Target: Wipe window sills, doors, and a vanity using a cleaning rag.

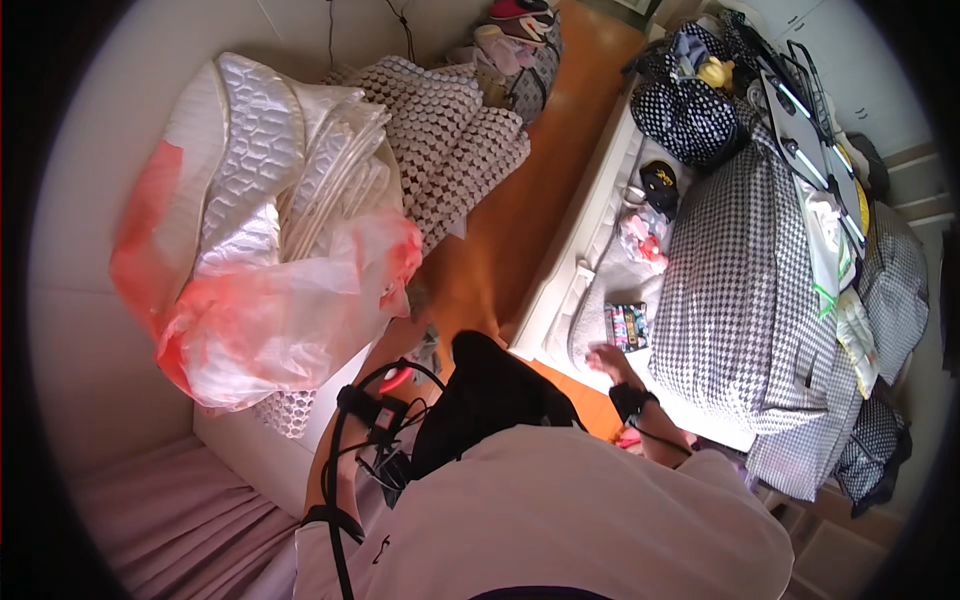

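Note:
My left hand (403,334) is beside the lower right edge of a thin white-and-red plastic bag (262,322). The hand is blurred and partly hidden, so its grip on the bag does not show. From the bag rises a stack of folded, quilted, shiny white mats or bedding (251,150). On the right, my right hand (611,361) hovers over the pale bed edge with fingers apart and nothing in them. Just beyond its fingertips lies a small, colourful patterned box or pouch (628,328) bearing writing.
A rolled mat with round pads (427,135) leans behind the bag. Large houndstooth storage bags (735,292), a black cap (659,187) and a polka-dot bag (686,120) crowd the bed (562,262). Wooden floor (517,217) runs between. A black cable (334,465) hangs along my left arm.

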A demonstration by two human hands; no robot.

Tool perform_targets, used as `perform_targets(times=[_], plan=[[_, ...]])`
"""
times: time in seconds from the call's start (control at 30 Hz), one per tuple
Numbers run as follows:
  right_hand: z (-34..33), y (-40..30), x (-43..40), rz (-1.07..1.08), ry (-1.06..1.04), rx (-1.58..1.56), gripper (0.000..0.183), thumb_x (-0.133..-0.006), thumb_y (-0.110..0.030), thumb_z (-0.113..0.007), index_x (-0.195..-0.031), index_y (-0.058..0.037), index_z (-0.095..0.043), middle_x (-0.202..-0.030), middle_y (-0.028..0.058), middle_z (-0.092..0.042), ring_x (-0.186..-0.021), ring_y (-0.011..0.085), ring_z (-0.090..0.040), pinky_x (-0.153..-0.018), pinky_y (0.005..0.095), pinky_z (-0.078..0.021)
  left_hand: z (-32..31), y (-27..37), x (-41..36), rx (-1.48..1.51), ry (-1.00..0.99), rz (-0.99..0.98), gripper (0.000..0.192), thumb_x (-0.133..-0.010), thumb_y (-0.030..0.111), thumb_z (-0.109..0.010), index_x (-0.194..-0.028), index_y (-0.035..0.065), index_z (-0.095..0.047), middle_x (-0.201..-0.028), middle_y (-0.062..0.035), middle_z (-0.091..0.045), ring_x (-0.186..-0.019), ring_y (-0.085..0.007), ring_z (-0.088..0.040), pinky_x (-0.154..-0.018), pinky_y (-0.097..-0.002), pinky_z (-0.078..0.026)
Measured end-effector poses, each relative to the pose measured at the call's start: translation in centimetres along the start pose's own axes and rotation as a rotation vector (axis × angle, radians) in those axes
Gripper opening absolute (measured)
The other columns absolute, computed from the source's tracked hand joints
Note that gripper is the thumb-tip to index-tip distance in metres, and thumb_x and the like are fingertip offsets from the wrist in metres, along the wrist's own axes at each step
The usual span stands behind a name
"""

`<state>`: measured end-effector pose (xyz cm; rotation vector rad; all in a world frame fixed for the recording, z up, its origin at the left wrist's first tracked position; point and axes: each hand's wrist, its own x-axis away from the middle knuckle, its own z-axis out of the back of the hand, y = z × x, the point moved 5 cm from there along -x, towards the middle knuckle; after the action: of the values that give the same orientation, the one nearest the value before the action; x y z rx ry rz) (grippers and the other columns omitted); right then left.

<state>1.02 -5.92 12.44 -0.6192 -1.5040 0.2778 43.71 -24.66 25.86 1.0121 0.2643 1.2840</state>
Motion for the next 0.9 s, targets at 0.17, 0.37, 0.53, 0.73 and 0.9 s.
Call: perform_targets(times=[0.17,0.37,0.53,0.73,0.9], plan=[[-10.6,-14.3,4.9,0.349,-0.134,0.1,0.032,-0.086,-0.014,-0.052,-0.114,-0.0003,-0.048,-0.098,0.0121,-0.058,-0.089,0.0186,-0.059,-0.077,0.0292,-0.0496,-0.7,10.4,-1.4,0.418,-0.371,0.002,0.044,-0.087,0.034,-0.047,-0.117,0.0007,-0.045,-0.107,-0.0209,-0.055,-0.093,-0.0311,-0.057,-0.082,-0.035,-0.044],[-16.9,-23.2,8.3,0.326,-0.423,-0.184,0.036,-0.092,-0.027,-0.044,-0.122,-0.0065,-0.042,-0.114,0.0074,-0.051,-0.101,0.0196,-0.053,-0.087,0.0376,-0.0462,-2.9,19.0,-6.8,0.395,-0.321,-0.2,0.063,-0.086,0.041,-0.047,-0.125,-0.007,-0.033,-0.12,-0.0278,-0.045,-0.113,-0.0338,-0.046,-0.093,-0.0345,-0.036],[-15.6,-27.0,4.3,0.277,-0.558,-0.463,0.051,-0.091,-0.04,-0.042,-0.129,-0.0067,-0.034,-0.125,0.0083,-0.045,-0.111,0.0214,-0.048,-0.09,0.0384,-0.0433,-3.6,24.0,-11.5,0.195,-0.253,-0.345,0.068,-0.085,0.032,-0.046,-0.127,-0.0135,-0.02,-0.113,-0.0328,-0.047,-0.109,-0.0396,-0.046,-0.092,-0.0369,-0.036],[-10.2,-33.9,-2.0,0.259,-0.688,-0.881,0.051,-0.09,-0.038,-0.043,-0.129,-0.0062,-0.034,-0.125,0.0103,-0.046,-0.113,0.0235,-0.047,-0.095,0.0399,-0.0389,-6.1,27.5,-21.8,0.051,-0.309,-0.401,0.065,-0.077,0.027,-0.054,-0.125,-0.0115,-0.031,-0.11,-0.0312,-0.05,-0.103,-0.0396,-0.051,-0.089,-0.039,-0.04],[-5.3,-40.7,-7.1,0.253,-0.636,-0.746,0.051,-0.088,-0.026,-0.05,-0.129,-0.0022,-0.032,-0.128,0.0137,-0.042,-0.116,0.0263,-0.043,-0.099,0.0415,-0.033,-6.5,31.8,-31.7,0.06,-0.389,-0.332,0.056,-0.076,0.025,-0.059,-0.121,-0.0045,-0.041,-0.1,-0.0238,-0.056,-0.093,-0.0311,-0.057,-0.08,-0.0354,-0.045]])
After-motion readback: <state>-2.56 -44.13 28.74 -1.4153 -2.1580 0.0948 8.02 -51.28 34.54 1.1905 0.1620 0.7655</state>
